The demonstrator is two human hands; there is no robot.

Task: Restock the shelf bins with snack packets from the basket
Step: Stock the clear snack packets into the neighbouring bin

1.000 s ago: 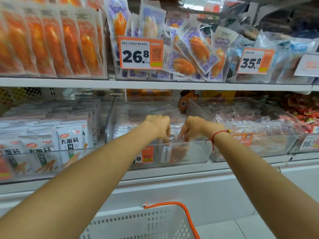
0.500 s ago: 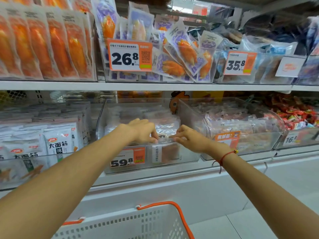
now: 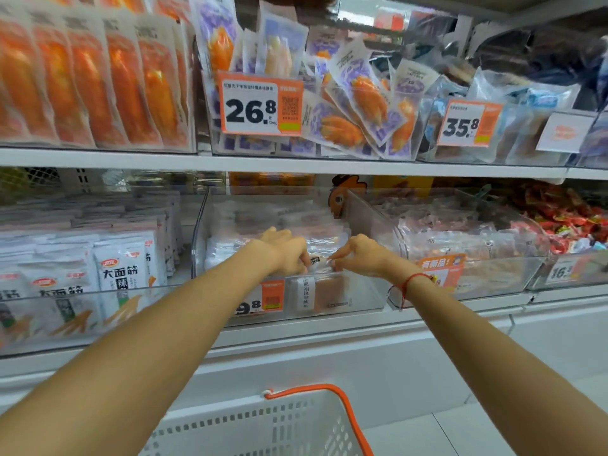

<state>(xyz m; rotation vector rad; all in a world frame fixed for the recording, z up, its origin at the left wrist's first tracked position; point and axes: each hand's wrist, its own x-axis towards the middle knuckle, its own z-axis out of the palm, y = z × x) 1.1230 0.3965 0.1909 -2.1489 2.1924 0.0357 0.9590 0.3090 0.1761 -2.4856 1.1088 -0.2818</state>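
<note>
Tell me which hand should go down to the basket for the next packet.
Right, marginally. Both hands pinch the same packet in the middle bin. The left hand reaches deeper over the stack, while the right hand sits nearer the rim; the basket is below between them.

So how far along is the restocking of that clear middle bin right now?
Done: the clear plastic middle bin already holds rows of pale packets. In hand: the left hand and right hand both pinch a pale snack packet at its front. Left: the white basket with orange handle; its contents are out of view.
</note>
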